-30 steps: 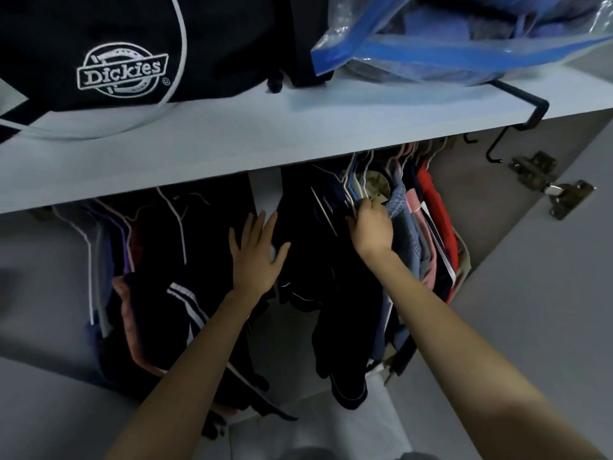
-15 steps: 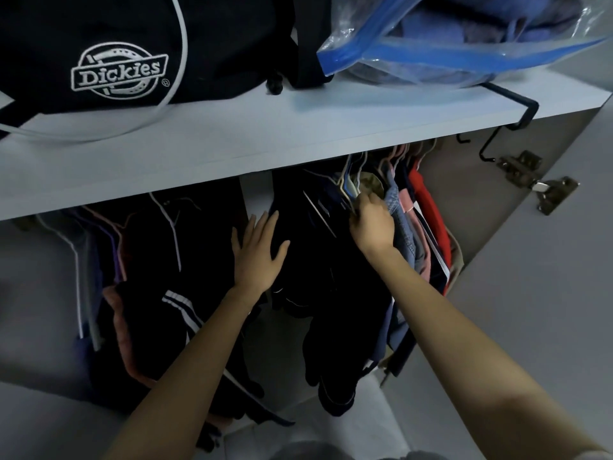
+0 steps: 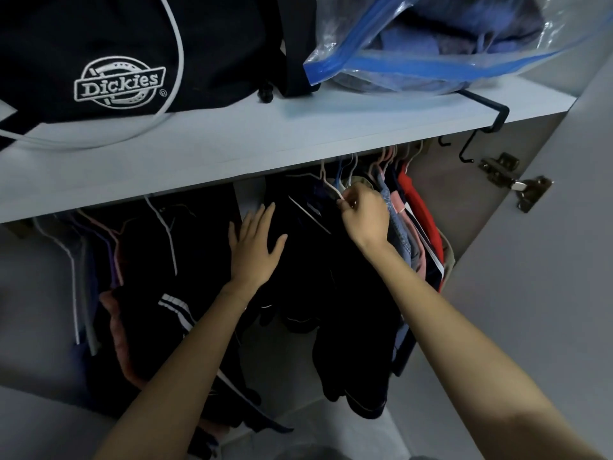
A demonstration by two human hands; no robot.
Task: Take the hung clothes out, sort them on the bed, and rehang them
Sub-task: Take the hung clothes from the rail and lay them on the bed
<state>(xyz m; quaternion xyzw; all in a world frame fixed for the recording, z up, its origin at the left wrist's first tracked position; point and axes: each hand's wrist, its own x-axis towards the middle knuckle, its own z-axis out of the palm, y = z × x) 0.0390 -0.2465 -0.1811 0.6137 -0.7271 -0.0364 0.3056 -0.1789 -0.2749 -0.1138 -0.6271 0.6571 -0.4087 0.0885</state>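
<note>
Clothes: none out yet. Two bunches hang under the shelf (image 3: 232, 144), a dark left bunch (image 3: 149, 260) and a packed right bunch (image 3: 318, 260) that runs dark, then denim (image 3: 396, 224), then red (image 3: 421, 214) at its right end.
Right hand (image 3: 365, 215): curled, pinching the neck of a white hanger (image 3: 331, 186) at the top of the right bunch. I can't tell whether it has one hanger or more.
Left hand (image 3: 253, 249): fingers straight, laid flat on the dark cloth just left of the right hand, gripping nothing.
Feel: soft, limp cloth, so I'd say each piece is light, but a fistful of hangers will pull hard on the fingers.
Hangers: thin and stiff, I reckon. A garment could slide off those narrow shoulders if I tip one.
Hold: the hanger neck, just under the hook. The cloth would only stretch and slip.
Rail: hidden behind the shelf edge, so unhooking goes by feel, up first, then toward me.
Snags: the hooks sit packed and touching, and a neighbour may ride along.
Left hand's job: I'd keep it spread to hold the dark pieces back.
Shelf top: a black bag (image 3: 99, 54) and a clear zip bag (image 3: 431, 38) sit near the front edge, so I'd lift gently under them.
</note>
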